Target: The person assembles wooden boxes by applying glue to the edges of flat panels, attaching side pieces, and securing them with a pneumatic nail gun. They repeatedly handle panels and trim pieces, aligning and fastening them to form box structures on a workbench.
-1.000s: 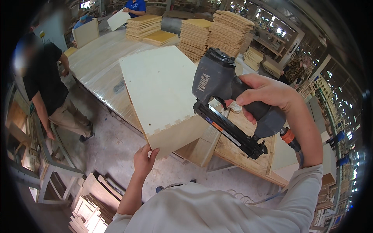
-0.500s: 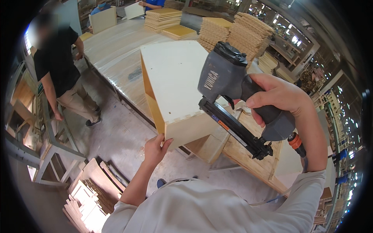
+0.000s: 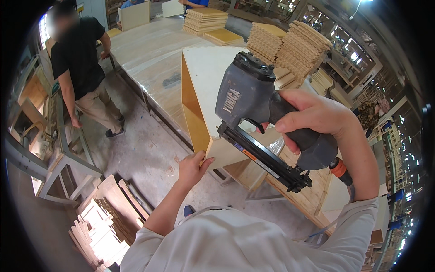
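A box of pale wooden panels [image 3: 201, 65] stands on a table in front of me, with an open side facing left that shows its yellowish inside. At its near lower corner my left hand [image 3: 192, 169] is closed on the panel edge, thumb on the near face. My right hand [image 3: 312, 113] is wrapped around the grip of a dark grey pneumatic staple gun [image 3: 247, 93], a finger by the trigger. The gun is tilted over the box's right part and hides it. Its nose lies close to the near top edge; I cannot tell if they touch. An orange hose coupling [image 3: 339, 168] hangs from the handle.
Stacks of wooden boards [image 3: 303, 47] stand behind the box on a film-covered table [image 3: 149, 59]. A person in black [image 3: 79, 59] is at the left beside a grey frame [image 3: 68, 167]. Wood offcuts [image 3: 99, 231] lie lower left. A wooden bench [image 3: 303, 199] is at the right.
The staple gun has moved left and slightly down relative to the box, bringing its nose nearer the near top corner. The whole scene has shifted rightward in view. My left hand keeps its hold.
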`<state>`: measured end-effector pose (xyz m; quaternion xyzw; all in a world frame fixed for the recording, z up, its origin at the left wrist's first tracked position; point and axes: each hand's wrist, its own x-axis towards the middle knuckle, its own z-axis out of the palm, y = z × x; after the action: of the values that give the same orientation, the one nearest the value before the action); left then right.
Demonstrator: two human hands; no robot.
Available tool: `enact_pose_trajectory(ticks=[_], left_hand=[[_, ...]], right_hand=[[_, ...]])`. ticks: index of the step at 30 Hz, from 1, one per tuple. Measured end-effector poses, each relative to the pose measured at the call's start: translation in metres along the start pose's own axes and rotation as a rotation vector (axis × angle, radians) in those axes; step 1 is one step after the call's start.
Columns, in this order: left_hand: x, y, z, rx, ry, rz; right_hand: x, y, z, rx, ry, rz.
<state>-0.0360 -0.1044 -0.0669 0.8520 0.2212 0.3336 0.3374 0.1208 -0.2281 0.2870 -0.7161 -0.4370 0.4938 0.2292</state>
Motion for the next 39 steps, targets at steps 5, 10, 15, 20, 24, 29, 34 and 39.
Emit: enact_pose_trajectory(ticks=[5, 10, 15, 20, 24, 29, 34, 39], left_hand=[[0.0, -0.004, 0.004, -0.222, -0.153, -0.126], [-0.011, -0.053, 0.048, -0.785, -0.324, -0.263], [-0.01, -0.015, 0.047, -0.736, -0.228, -0.294], [0.034, 0.108, -0.005, -0.586, -0.252, -0.136], [0.095, 0.154, -0.044, -0.803, -0.137, -0.093], [0.193, 0.138, -0.079, -0.746, -0.013, -0.193], [0.27, 0.071, -0.122, -0.673, 0.014, -0.137], [0.297, -0.016, -0.154, -0.716, 0.16, -0.366]], right_hand=[[-0.011, 0.018, -0.003, 0.002, 0.042, -0.017], [-0.06, 0.06, -0.014, 0.018, 0.274, -0.131], [-0.102, 0.196, -0.028, 0.183, 0.646, -0.152], [-0.088, 0.374, -0.019, 0.267, 0.933, -0.02], [-0.063, 0.45, 0.001, 0.48, 0.923, 0.036], [-0.041, 0.491, 0.012, 0.501, 0.917, 0.12], [-0.03, 0.513, 0.013, 0.439, 1.002, 0.133], [-0.027, 0.48, 0.011, 0.553, 0.984, 0.223]])
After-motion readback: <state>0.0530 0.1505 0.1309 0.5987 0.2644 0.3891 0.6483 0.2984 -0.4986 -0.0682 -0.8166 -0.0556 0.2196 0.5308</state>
